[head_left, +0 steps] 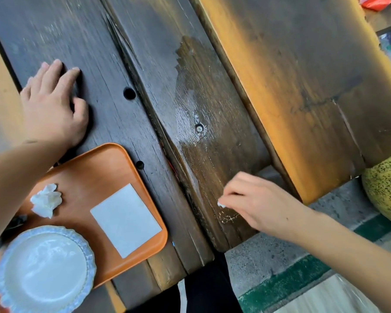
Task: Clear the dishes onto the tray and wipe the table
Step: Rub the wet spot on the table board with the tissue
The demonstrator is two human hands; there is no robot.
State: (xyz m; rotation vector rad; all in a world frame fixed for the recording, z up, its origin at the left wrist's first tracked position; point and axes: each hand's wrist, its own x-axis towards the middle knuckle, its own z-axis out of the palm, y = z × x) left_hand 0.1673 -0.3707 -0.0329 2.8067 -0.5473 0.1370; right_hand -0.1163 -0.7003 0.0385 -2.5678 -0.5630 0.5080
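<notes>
Orange tray point(104, 168) sat at the near left of the dark plank bench point(113, 64), one corner overhanging the near edge. On the tray: a white plate with a fluted rim point(43, 269), nothing visible in it, at the near left end; a crumpled white tissue point(46, 199) just beyond the plate, apart from it; a flat white rectangular sheet point(125, 219) lying to the right of both, touching neither. A small dark item at the tray's left edge was mostly hidden under the forearm; could not tell what it was.

Left hand point(52, 102) lay palm down on the bench just beyond the tray's far corner, fingers point(54, 71) spread and flat on the wood, holding nothing.

Right hand point(255, 199) was over the near right part of the middle plank, fingers pinched narrow on a small white scrap point(221, 204), only a tip of it showing. Whether the scrap touched the wood could not be told.

A wet, glossy streak point(185, 105) ran along the middle plank from the far side down toward the right hand, passing over a screw head point(199, 128). Pale flecks showed on the wood just below the right hand.
</notes>
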